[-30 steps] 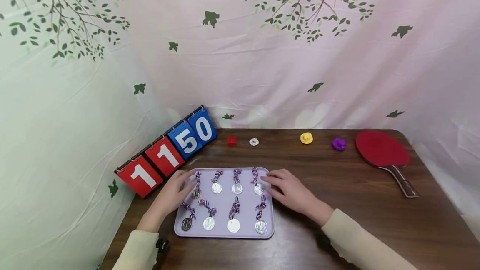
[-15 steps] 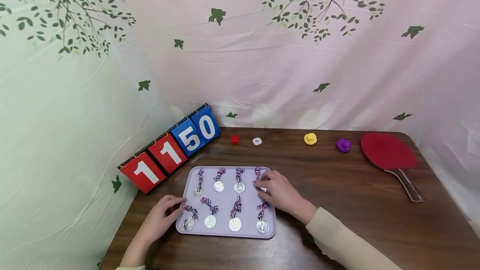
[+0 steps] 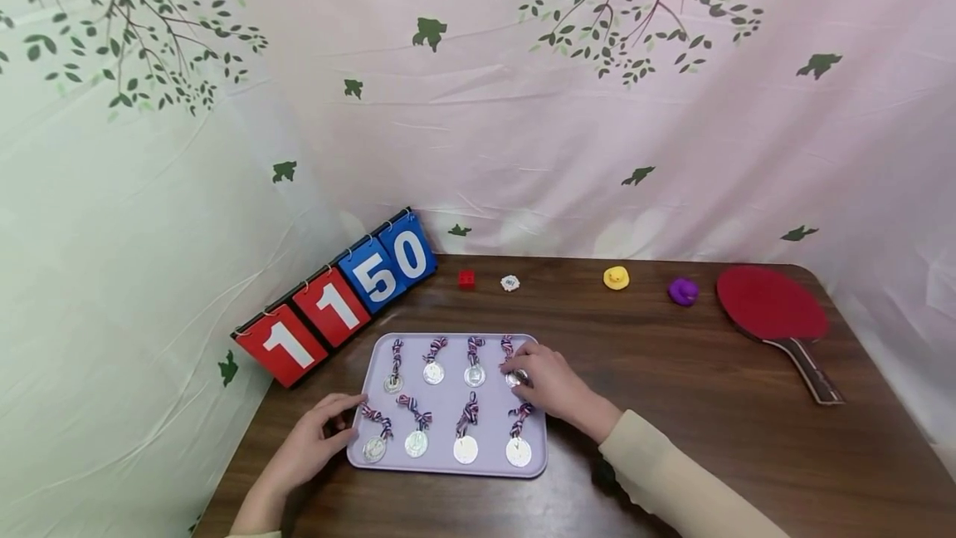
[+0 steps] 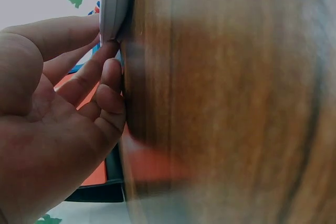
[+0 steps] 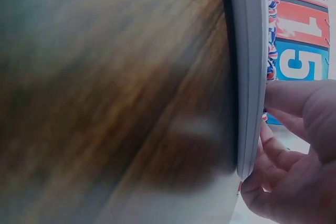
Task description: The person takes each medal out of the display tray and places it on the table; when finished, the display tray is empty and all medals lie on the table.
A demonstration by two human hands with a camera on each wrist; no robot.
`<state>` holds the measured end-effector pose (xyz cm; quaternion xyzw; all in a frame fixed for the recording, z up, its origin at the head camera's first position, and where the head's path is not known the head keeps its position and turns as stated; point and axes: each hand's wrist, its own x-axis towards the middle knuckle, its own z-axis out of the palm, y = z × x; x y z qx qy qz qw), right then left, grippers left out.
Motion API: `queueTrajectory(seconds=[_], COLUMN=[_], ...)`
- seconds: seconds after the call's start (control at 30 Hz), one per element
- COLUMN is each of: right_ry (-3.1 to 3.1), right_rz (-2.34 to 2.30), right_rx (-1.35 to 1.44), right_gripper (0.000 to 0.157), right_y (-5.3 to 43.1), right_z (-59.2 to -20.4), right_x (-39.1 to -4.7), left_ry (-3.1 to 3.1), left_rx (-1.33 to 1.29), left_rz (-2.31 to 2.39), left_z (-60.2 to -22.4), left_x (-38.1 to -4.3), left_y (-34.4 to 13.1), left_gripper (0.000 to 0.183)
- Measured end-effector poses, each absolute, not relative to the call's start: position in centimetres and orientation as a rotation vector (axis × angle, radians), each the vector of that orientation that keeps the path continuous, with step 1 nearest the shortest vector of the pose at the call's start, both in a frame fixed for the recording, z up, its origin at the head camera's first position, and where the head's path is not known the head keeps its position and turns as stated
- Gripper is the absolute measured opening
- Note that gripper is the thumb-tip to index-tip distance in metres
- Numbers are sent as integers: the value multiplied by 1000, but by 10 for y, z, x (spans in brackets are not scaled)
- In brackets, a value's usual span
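A pale lilac tray (image 3: 448,470) lies on the table, bearing two rows of silver-coloured medals with knotted striped ribbons. At the tray's left edge, my left hand (image 3: 309,442) holds the rim; in the left wrist view the thumb lies on one side of the tray (image 4: 113,6) and fingers reach its underside. My right hand (image 3: 556,388) reaches over the right edge. Its thumb and fingers pinch the back-right medal (image 3: 515,378), partly hiding it. In the right wrist view that medal is hidden, while ribbons (image 5: 272,24) show beyond the rim.
A flip scoreboard (image 3: 336,305) reading 11 and 50 leans behind the tray at left. Along the back stand a red cube (image 3: 466,279), a white chip (image 3: 510,283), a yellow duck (image 3: 616,277) and a purple duck (image 3: 683,291). A red table tennis bat (image 3: 773,305) lies at right.
My left hand has drawn back from over the tray's back-left corner to its left edge. The right hand has moved left onto the back-right medal.
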<state>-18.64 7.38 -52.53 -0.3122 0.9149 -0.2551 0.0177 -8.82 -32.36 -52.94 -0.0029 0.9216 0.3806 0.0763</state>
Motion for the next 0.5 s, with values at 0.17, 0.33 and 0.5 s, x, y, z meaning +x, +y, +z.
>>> queueTrajectory(seconds=[0.17, 0.33, 0.5], right_ry=[2831, 2815, 2802], right_rz=[-798, -861, -906], right_rx=[-920, -889, -889], right_gripper=[31, 31, 32], right_y=[73, 74, 76], right_z=[-527, -529, -531], right_x=[-186, -186, -188], left_ry=[2699, 2650, 2602], left_rx=[-5, -25, -67], left_rz=[1226, 1265, 1298], left_z=[-530, -532, -531], left_x=[-89, -89, -90], left_y=[-326, -329, -330], left_gripper=[45, 44, 44])
